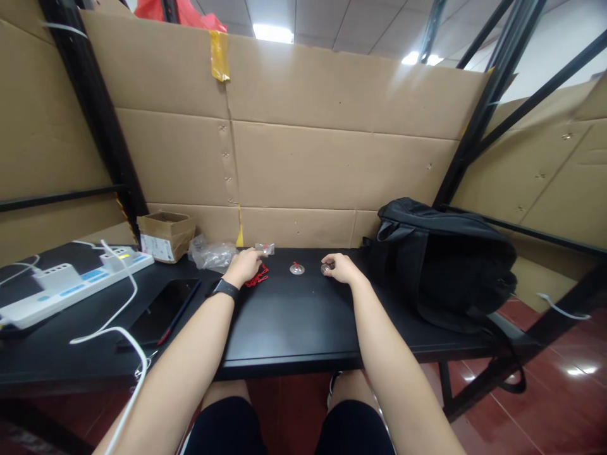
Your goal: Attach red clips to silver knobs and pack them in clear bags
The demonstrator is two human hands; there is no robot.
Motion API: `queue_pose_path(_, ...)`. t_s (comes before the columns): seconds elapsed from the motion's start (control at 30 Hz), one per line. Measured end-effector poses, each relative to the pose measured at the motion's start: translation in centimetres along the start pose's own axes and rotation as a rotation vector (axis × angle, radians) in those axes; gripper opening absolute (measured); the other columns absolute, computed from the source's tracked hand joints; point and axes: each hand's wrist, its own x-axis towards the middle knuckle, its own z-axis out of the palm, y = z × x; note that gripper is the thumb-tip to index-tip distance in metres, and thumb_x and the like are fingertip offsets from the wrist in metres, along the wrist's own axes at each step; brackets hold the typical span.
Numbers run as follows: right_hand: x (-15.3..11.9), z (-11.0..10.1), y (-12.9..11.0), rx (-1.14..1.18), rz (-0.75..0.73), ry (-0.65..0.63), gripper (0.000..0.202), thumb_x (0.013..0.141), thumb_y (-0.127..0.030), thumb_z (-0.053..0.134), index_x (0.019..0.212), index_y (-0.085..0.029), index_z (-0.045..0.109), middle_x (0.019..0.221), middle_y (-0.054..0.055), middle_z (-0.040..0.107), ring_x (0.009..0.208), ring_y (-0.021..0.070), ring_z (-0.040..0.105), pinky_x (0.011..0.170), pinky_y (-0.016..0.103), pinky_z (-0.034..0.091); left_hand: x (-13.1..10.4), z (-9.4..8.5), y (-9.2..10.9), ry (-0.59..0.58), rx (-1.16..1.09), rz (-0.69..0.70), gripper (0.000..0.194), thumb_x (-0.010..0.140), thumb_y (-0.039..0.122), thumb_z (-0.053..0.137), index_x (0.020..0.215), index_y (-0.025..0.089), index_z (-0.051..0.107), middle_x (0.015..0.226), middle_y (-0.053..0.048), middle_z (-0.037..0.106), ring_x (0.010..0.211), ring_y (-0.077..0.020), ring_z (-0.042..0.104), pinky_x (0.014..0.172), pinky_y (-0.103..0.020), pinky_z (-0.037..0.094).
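My left hand (pixel 245 266), with a dark band on its wrist, is over the table beside a small pile of red cords (pixel 257 277). Its fingers point right, and whether they pinch anything is hidden. At the right, my right hand (pixel 339 268) has its fingers closed on a small clear disc (pixel 326 268) at the tabletop. Between the hands lies a clear round suction cup (pixel 296 269) with a red bit on top. Behind my left hand is a small clear packet (pixel 265 249) with something red in it.
A black bag (pixel 446 265) stands on the black table (pixel 289 328) at the right. Leftward are crumpled plastic (pixel 211 254), an open cardboard box (pixel 165 235), a dark phone (pixel 164 311) and a white power strip (pixel 76 287) with cables. Cardboard walls (pixel 303 158) rise behind.
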Motion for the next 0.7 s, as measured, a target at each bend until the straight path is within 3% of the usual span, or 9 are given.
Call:
queue_pose_path(0.07,-0.1,-0.2,0.0,0.021,-0.008,0.015,0.036,0.061,-0.011,0.078,0.095,-0.02,0.076,0.092,0.006,0.076,0.086,0.0219,0.071,0.084,0.032,0.053,0.0,0.0,0.6,0.01,0.072,0.029,0.025,0.077,0.026,0.065,0.099,0.032,0.076,0.113,-0.008,0.072,0.105,-0.0276,0.063,0.094,-0.037,0.042)
queue_pose_path(0.27,0.1,-0.3,-1.1,0.221,-0.131,0.138,0.024,0.065,-0.019,0.076,0.089,-0.02,0.074,0.087,0.003,0.075,0.08,0.0198,0.069,0.081,0.035,0.054,-0.1,-0.2,1.6,-0.007,0.149,0.029,0.008,0.076,0.024,0.067,0.069,0.024,0.073,0.087,-0.008,0.075,0.094,-0.0279,0.062,0.091,-0.039,0.037)
queue_pose_path(0.37,0.4,0.7,-2.8,0.426,-0.181,0.143,0.033,0.066,-0.028,0.077,0.098,-0.021,0.073,0.096,0.004,0.074,0.081,0.0195,0.068,0.08,0.036,0.056,-0.2,-0.5,2.4,0.048,0.139,0.008,0.013,0.083,0.029,0.062,0.077,0.024,0.071,0.088,-0.008,0.075,0.098,-0.0281,0.062,0.092,-0.04,0.036)
queue_pose_path(0.53,0.0,2.9,-6.2,0.732,-0.222,0.054,0.048,0.065,-0.032,0.081,0.109,-0.021,0.068,0.113,0.008,0.07,0.089,0.0195,0.069,0.084,0.035,0.057,-0.4,-1.3,6.1,0.169,-0.32,0.153,0.025,0.088,0.035,0.056,0.106,0.025,0.07,0.1,-0.005,0.075,0.093,-0.0214,0.068,0.086,-0.031,0.046)
queue_pose_path(0.7,-0.7,3.6,-8.1,0.926,-0.231,0.032,0.05,0.065,-0.032,0.082,0.111,-0.022,0.065,0.119,0.008,0.067,0.099,0.0224,0.069,0.089,0.037,0.057,-0.7,-1.1,9.1,0.178,-0.513,0.185,0.026,0.085,0.039,0.061,0.093,0.021,0.077,0.094,-0.005,0.077,0.088,-0.0221,0.07,0.082,-0.03,0.051)
